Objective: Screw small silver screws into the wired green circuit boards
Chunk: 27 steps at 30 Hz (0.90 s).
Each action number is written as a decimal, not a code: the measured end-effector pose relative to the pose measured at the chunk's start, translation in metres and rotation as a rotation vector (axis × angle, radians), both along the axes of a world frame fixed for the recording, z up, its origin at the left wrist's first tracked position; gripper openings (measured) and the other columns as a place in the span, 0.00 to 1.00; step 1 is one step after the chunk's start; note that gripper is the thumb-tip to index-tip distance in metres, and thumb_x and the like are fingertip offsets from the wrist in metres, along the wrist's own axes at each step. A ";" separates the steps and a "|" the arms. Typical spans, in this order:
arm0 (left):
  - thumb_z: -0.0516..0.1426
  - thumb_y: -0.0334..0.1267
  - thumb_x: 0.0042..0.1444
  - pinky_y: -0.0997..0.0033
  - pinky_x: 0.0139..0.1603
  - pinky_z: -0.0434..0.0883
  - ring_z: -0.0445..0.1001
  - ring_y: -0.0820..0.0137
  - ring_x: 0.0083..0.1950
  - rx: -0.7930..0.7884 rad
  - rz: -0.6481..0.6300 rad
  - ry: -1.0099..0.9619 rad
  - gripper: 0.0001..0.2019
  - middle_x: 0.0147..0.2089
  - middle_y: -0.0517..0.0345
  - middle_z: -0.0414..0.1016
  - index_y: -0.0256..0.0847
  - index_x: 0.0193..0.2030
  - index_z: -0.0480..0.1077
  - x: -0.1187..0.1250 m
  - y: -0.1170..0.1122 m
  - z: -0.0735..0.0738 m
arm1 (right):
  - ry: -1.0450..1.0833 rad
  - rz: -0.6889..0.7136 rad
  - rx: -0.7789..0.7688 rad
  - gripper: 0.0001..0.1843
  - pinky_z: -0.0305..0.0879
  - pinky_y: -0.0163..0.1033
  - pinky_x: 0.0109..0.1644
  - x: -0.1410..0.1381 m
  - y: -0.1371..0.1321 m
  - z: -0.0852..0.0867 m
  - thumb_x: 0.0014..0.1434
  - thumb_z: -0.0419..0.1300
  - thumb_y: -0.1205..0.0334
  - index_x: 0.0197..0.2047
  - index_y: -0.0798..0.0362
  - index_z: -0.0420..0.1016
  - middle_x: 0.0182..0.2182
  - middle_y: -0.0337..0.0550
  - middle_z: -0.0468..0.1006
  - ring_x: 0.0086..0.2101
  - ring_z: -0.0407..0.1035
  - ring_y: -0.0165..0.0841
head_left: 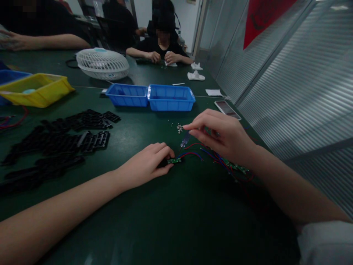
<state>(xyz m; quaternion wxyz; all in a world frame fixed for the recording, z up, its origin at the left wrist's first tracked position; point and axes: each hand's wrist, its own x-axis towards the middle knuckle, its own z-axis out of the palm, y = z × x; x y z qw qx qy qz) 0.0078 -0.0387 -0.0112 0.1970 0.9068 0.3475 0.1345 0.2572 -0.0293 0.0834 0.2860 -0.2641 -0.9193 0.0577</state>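
My left hand (154, 161) pinches a small green circuit board (174, 161) against the table, with red and blue wires (193, 154) running off its right side. Between the thumb and fingers of my right hand (220, 134) is a screwdriver with a clear handle (185, 140). Its thin shaft slants down to the board; whether the tip touches a screw is too small to see. A little pile of screws (179, 128) lies just beyond the screwdriver. Below my right wrist more green circuit boards (234, 166) with wires are partly hidden.
Two blue bins (171, 103) stand ahead, with a yellow bin (41, 92) at far left. Rows of black plastic parts (74, 143) cover the left side. A white fan (102, 64), a phone (227, 109) and co-workers' hands (165, 57) are farther off.
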 end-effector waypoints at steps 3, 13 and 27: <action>0.53 0.44 0.64 0.64 0.46 0.65 0.68 0.65 0.46 -0.001 0.002 0.005 0.10 0.45 0.56 0.69 0.43 0.48 0.65 0.000 0.000 0.000 | -0.064 -0.049 0.009 0.11 0.61 0.33 0.38 -0.002 -0.003 0.002 0.68 0.52 0.59 0.44 0.57 0.71 0.37 0.43 0.74 0.36 0.68 0.29; 0.53 0.44 0.64 0.65 0.46 0.66 0.68 0.65 0.46 -0.012 0.004 -0.002 0.09 0.46 0.57 0.69 0.44 0.48 0.65 -0.001 -0.001 0.001 | -0.345 -0.247 0.199 0.26 0.47 0.37 0.28 -0.003 -0.003 -0.010 0.70 0.40 0.48 0.38 0.55 0.73 0.28 0.44 0.73 0.30 0.65 0.32; 0.53 0.44 0.64 0.65 0.46 0.65 0.68 0.65 0.46 -0.029 0.000 0.004 0.09 0.45 0.57 0.68 0.44 0.48 0.65 -0.001 0.000 0.002 | 0.040 0.074 0.138 0.08 0.67 0.34 0.38 0.001 0.007 -0.018 0.66 0.56 0.61 0.46 0.56 0.67 0.39 0.46 0.76 0.39 0.72 0.31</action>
